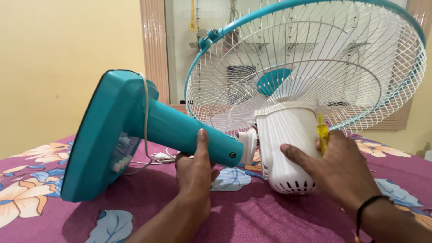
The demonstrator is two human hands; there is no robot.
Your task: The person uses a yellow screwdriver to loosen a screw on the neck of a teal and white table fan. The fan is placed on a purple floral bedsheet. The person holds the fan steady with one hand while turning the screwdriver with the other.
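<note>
A table fan lies tipped on a bed. Its teal base (96, 139) stands on edge at the left, and the teal stem (189, 130) slants toward the white motor housing (288, 139). The white wire cage with a teal rim (315, 58) rises behind. My left hand (194, 173) grips the stem from below, thumb up over it. My right hand (335, 166) rests against the motor housing and holds a yellow-handled screwdriver (322, 132) upright beside it.
The bedspread (252, 211) is purple with a floral print. A white power cord (159, 157) runs from the base across the cloth. A yellow wall (54, 58) and a wooden door frame (155, 45) stand behind.
</note>
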